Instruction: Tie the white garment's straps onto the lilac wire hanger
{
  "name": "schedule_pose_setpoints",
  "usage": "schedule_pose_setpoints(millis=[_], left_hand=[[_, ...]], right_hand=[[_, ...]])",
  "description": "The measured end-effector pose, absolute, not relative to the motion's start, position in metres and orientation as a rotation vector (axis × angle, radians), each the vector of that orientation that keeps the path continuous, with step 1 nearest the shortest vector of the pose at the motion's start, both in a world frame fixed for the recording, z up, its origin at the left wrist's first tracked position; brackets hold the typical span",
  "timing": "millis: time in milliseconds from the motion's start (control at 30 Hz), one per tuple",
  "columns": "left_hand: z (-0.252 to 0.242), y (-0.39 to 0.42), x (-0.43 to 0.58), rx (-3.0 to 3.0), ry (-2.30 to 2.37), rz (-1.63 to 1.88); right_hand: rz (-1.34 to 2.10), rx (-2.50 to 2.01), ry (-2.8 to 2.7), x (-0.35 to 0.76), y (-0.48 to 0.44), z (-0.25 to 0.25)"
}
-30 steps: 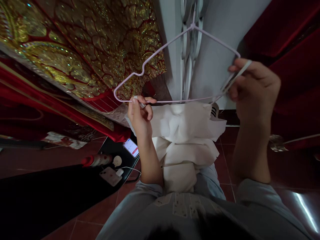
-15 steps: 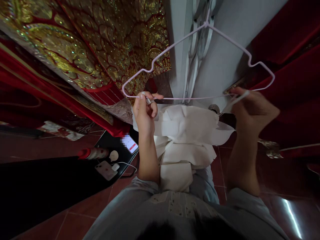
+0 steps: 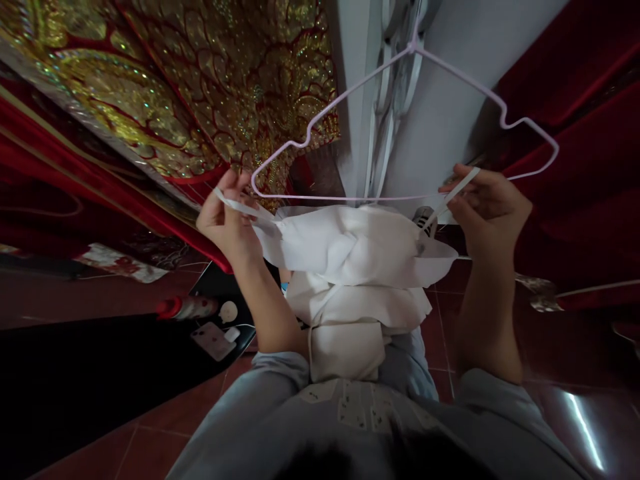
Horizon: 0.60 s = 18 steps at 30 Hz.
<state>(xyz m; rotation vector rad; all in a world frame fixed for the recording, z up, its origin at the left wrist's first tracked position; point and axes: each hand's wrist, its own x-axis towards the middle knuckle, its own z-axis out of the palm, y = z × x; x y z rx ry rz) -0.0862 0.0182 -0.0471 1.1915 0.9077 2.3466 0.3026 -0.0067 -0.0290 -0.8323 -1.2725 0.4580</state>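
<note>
A pale pink hanger (image 3: 360, 87) hangs upright in front of me, its bottom bar level with my hands. Below the bar is a white ruffled garment (image 3: 350, 247). My left hand (image 3: 233, 207), beside the hanger's left end, has its fingers closed on a white strap (image 3: 245, 208) that runs to the garment's left side. The garment's other white strap (image 3: 457, 190) is looped over the fingers of my right hand (image 3: 490, 203), which is closed on it near the right part of the bar.
Gold sequined and red garments (image 3: 260, 87) hang at the left, dark red fabric (image 3: 590, 133) at the right. A black table (image 3: 220, 277) at lower left bears a phone (image 3: 214, 341), a red-capped bottle (image 3: 187, 307) and a small round item (image 3: 229, 311).
My left hand has let go of the hanger's bar and moved left, drawing the left strap outward. My right hand has shifted slightly left and up. The garment's top is spread wider at the left.
</note>
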Motion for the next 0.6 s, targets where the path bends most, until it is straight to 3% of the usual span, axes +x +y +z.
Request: schedule_pose_setpoints(millis=[200,367,467,600], left_hand=[[0.005,0.032,-0.084,1.475,1.014,1.94],[0.048,0.041,-0.061,1.368,1.136,1.675],[0.045,0.042,-0.057,1.394,1.053,1.68],[0.005,0.035,-0.048,0.973,0.898,1.92]], right_hand=[[0.481,-0.866,-1.331,0.305,-0.002,-0.041],[0.348,-0.973,-1.387,0.308,0.004,-0.057],[0.328,-1.02,-1.383,0.306,0.005,-0.06],[0.338,-0.98,-1.371,0.296,-0.001,-0.059]])
